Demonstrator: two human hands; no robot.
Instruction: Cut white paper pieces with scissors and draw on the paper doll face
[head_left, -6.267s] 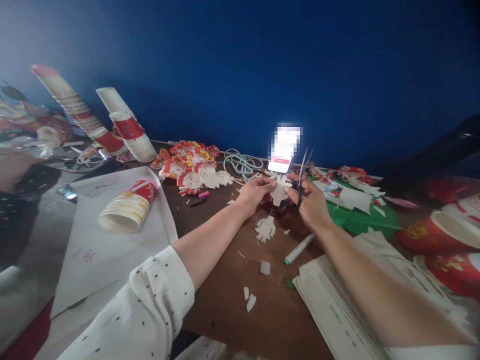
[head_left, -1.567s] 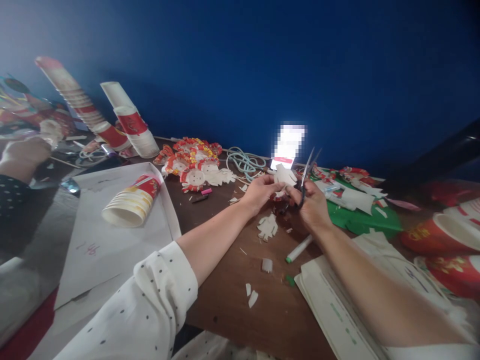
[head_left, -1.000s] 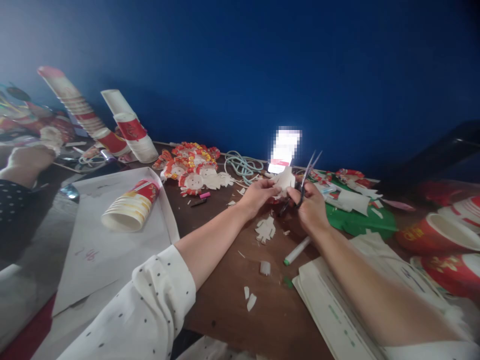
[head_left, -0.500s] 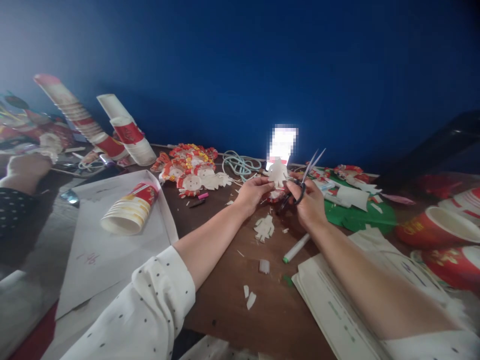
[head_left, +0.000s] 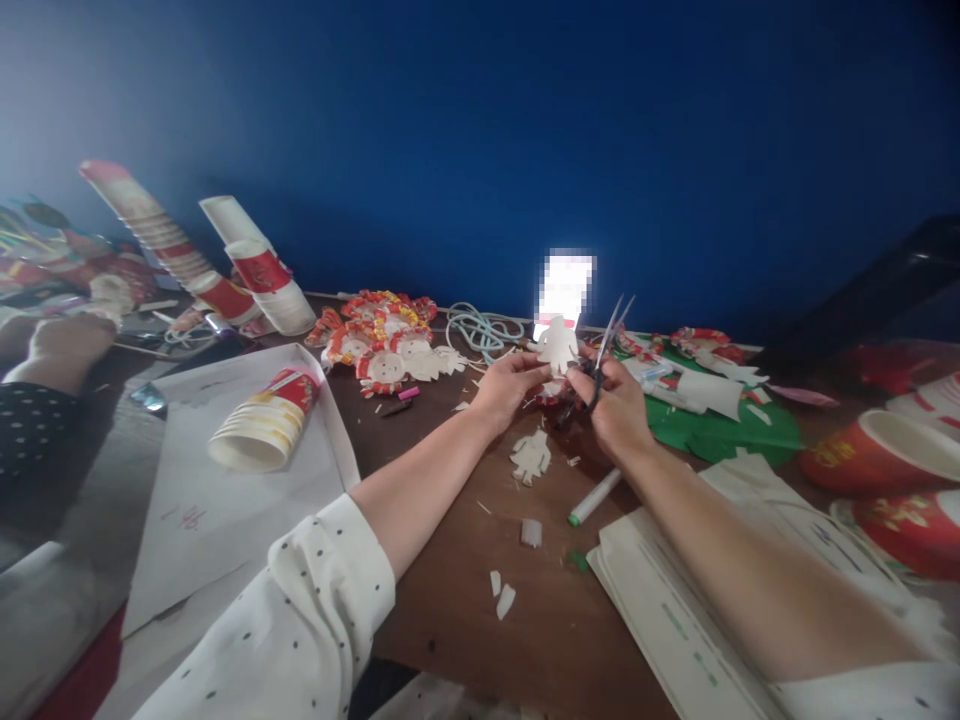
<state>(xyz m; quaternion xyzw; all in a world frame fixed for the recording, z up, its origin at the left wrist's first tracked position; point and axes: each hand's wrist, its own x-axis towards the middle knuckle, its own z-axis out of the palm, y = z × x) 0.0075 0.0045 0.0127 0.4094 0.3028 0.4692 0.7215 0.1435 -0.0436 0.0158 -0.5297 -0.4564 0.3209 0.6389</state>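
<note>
Between my hands, above the brown table, is a white paper figure cutout with a head and arms. My left hand pinches its lower left side. My right hand is closed round the dark handles of a pair of scissors, whose blades point up and away. Its fingertips also meet the cutout's lower right edge. Behind the cutout stands a bright phone screen, blurred out. A second white figure cutout lies on the table below my hands.
Paper cups lie on a white sheet at left, with leaning cup stacks behind. Decorated paper faces and a pale cord lie farther back. A green-tipped marker, papers and red cups are at right. A co-worker's hand shows far left.
The scissors have turned slightly, their tips shifting left and their blades looking closer together. Both hands stay on the cutout, and the whole view has shifted a little.
</note>
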